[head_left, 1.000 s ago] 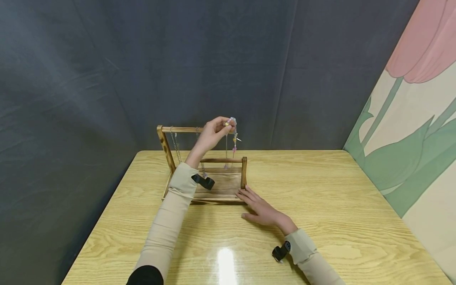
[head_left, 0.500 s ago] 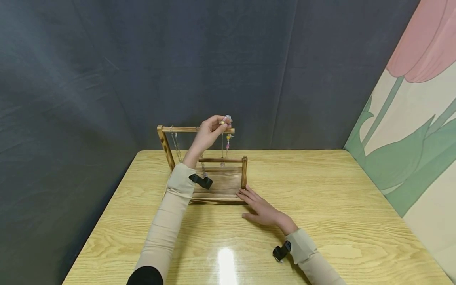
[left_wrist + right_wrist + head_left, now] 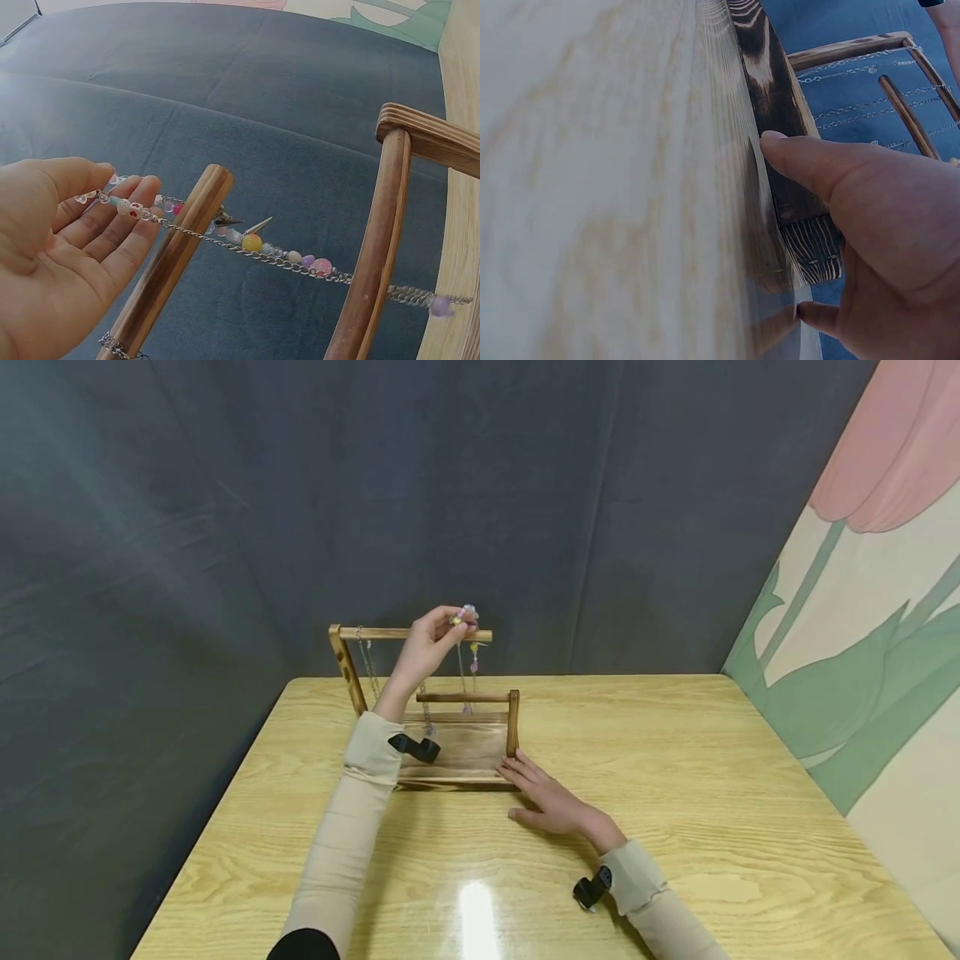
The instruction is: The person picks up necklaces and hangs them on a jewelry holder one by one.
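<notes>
My left hand [image 3: 422, 652] pinches a beaded chain necklace [image 3: 253, 243] between thumb and fingers, near the free end of the upper bar [image 3: 180, 244] of a wooden jewelry stand [image 3: 512, 727]. In the left wrist view, strands of the necklace pass on both sides of that bar. Pastel beads and a purple pendant [image 3: 441, 306] hang lower down, past the lower bar [image 3: 379, 232]. My right hand [image 3: 551, 802] rests at the stand's front right corner, its fingers extended and touching the base [image 3: 769, 112].
Silver chains [image 3: 367, 662] hang on the upper bar's left part. Another chain [image 3: 427, 714] hangs near my left wrist. The stand sits on a wood-grain table [image 3: 675, 777]. Behind it hangs a dark curtain [image 3: 525, 510], with a tulip-patterned panel [image 3: 847, 677] at right.
My left hand has moved a little to the left with the necklace, bringing it from beyond the upper bar's free end to over the bar. My right hand has stayed put.
</notes>
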Available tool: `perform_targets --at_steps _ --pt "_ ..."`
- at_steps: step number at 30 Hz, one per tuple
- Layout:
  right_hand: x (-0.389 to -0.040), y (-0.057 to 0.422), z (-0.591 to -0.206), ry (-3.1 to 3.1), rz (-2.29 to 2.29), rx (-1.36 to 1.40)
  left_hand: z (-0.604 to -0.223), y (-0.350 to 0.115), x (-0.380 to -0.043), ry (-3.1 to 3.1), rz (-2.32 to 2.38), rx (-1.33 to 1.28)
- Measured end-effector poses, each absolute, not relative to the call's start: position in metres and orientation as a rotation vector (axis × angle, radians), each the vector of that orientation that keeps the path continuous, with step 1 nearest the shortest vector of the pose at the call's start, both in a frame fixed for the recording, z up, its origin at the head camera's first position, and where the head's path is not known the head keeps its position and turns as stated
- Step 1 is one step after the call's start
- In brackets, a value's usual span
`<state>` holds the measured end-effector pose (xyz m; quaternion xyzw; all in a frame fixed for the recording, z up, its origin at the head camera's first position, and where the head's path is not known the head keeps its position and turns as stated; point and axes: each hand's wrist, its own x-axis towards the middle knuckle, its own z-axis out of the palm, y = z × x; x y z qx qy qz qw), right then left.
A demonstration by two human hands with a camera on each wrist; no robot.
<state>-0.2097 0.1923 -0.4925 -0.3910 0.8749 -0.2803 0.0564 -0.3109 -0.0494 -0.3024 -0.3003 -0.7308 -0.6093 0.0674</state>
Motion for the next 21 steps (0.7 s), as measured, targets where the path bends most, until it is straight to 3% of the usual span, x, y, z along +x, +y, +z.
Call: perform_targets --at_steps 21 --pt "-0.210 0.191 -0.492 2.651 -0.833 -1.181 -0.310 -0.062 -0.288 -2.212 -1.833 -0.906"
